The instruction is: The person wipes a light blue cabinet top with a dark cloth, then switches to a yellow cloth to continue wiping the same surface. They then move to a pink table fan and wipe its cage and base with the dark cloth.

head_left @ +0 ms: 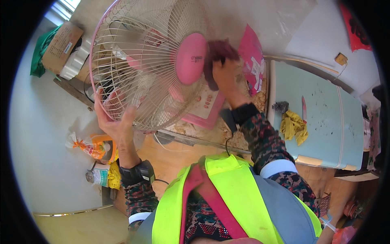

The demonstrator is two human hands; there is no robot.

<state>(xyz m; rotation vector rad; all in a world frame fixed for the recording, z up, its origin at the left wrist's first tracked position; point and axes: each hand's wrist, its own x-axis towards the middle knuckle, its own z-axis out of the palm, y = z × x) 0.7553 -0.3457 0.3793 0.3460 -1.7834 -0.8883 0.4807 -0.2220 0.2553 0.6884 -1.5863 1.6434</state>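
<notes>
A fan with a white wire guard [142, 81] and pink centre disc [191, 59] fills the upper middle, over a pink-and-cream base [201, 116]. My left hand [118, 126] is closed on the guard's lower-left rim. My right hand [225, 79] grips a dark maroon cloth [219, 53] at the guard's right side, just beside the centre disc. Behind that hand, a pink sheet or bag [250, 49] lies on the stained counter [235, 138].
A pale blue cabinet [325, 126] on the right holds a yellow cloth [293, 127], dark scourer [280, 107] and knife-like object [304, 110]. Cardboard boxes [61, 49] sit upper left; bags [99, 150] sit below them. A red item [353, 24] hangs upper right.
</notes>
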